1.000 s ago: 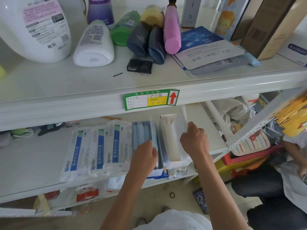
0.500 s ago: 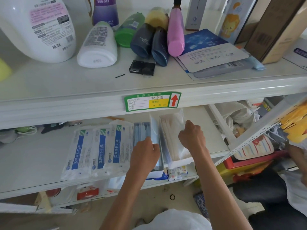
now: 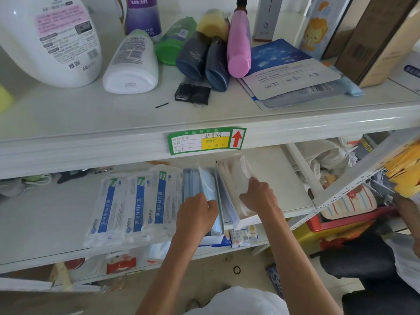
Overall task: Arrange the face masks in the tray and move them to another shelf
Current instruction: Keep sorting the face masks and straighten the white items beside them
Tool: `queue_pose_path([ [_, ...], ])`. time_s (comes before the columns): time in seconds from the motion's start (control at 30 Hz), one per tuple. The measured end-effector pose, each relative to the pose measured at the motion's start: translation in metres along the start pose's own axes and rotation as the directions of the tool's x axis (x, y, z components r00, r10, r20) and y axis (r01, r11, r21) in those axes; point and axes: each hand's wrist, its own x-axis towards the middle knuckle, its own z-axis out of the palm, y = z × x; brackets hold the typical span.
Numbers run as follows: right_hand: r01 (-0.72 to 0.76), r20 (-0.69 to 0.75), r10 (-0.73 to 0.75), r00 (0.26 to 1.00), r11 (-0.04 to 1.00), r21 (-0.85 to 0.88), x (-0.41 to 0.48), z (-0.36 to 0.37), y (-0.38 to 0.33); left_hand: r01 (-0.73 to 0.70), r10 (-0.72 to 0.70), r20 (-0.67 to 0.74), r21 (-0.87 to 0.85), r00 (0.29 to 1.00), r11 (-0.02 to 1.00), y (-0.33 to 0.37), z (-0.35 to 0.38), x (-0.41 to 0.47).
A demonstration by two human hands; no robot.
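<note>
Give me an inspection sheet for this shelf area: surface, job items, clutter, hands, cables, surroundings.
Surface: white lower shelf is the work area; upper shelf above it.
Job's things: blue masks upright in an open box; white masks in a white tray beside it; three sealed mask packs flat to their left.
Clutter: upper shelf holds a white jug, lying bottles, a pink bottle, a black clip.
Hands: left hand grips the blue masks; right hand pinches the white masks.
Cables: nothing sure; a thin white loop far left.
Surroundings: price label on the shelf edge; another person at right; red basket.
</note>
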Motion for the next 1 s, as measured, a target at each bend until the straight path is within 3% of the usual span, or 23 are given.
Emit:
queue_pose_path([
  [0.13, 0.004, 0.057, -0.003, 0.998, 1.000, -0.022, 0.002, 0.011, 0.005, -0.005, 0.005, 0.022, 0.029, 1.000, 1.000, 0.001, 0.003, 0.001],
  [0.3, -0.040, -0.172, 0.038, 0.984, 0.999, -0.007, 0.000, 0.009, 0.006, -0.010, 0.010, 0.026, 0.009, 1.000, 1.000, 0.001, 0.003, 0.006],
  [0.37, -0.003, -0.193, 0.012, 0.981, 0.999, 0.049, -0.001, 0.016, 0.004, -0.001, -0.001, 0.039, 0.032, 0.999, 0.999, 0.002, 0.005, 0.005],
  [0.6, 0.005, 0.157, -0.003, 0.988, 1.000, -0.014, 0.002, 0.027, 0.004, 0.013, -0.014, 0.047, 0.013, 0.999, 1.000, 0.001, 0.010, 0.004],
  [1.0, 0.026, 0.199, -0.025, 0.980, 1.000, -0.005, -0.002, 0.019, 0.009, -0.047, 0.062, -0.174, 0.092, 0.983, 0.995, 0.013, 0.020, -0.001],
])
